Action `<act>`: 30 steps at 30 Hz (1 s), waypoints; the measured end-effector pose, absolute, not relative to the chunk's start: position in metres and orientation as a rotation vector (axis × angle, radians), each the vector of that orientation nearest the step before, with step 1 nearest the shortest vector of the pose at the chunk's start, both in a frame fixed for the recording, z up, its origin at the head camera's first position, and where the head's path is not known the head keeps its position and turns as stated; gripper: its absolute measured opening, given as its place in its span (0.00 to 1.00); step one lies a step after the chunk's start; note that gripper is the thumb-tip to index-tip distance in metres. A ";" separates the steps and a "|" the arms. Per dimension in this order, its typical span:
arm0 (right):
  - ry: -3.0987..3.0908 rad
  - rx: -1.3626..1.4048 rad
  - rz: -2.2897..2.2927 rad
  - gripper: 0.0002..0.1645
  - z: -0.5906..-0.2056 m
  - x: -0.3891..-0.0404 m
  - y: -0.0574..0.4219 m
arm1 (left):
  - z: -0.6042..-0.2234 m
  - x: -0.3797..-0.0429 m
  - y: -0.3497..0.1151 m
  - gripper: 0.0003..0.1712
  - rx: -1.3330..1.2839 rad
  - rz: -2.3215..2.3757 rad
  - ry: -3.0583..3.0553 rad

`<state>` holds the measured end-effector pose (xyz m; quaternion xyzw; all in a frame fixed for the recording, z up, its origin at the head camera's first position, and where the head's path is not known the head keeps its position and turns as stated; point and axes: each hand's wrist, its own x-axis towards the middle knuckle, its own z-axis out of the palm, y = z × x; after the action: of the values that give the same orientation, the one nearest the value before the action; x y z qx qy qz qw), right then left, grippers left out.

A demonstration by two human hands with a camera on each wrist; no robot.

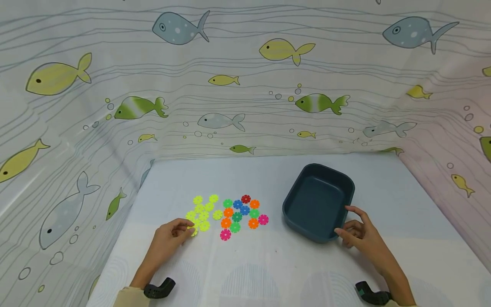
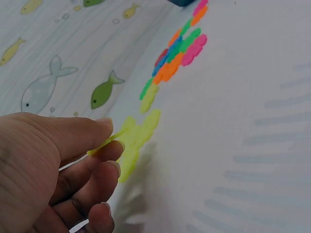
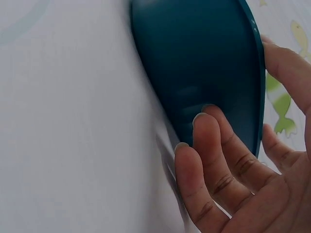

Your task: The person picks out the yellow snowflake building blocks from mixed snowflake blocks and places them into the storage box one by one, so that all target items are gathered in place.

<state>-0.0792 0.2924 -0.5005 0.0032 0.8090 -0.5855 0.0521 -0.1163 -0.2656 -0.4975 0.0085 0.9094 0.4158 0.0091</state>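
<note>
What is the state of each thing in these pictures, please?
Left hand: pinching one yellow disc.
Right hand: holding the tray by its rim.
Tray: upright, nothing visible inside.
Other yellow discs: lying flat, close together.
Multicoloured discs: lying flat beside the yellow ones.
Patterned sheet: hanging, creased.

At my eleven o'clock I count roughly ten yellow discs (image 1: 203,214); overlap hides the exact tally. Twelve o'clock: four orange discs (image 1: 226,223), three light-green discs (image 1: 235,227), one dark-green disc (image 1: 237,217), two blue discs (image 1: 244,210), two pink discs (image 1: 225,234), one red disc (image 1: 246,199). One o'clock: one bin (image 1: 316,202). Black wrist devices (image 1: 159,290): two.
</note>
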 end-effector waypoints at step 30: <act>2.447 -0.015 -1.812 0.50 -0.504 -0.078 0.293 | -0.477 -0.139 -0.226 0.18 0.212 1.327 2.802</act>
<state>-0.0782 0.2927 -0.5045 -0.0051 0.8027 -0.5944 0.0487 -0.1390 -0.2263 -0.4773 0.0682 0.9015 0.4270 0.0167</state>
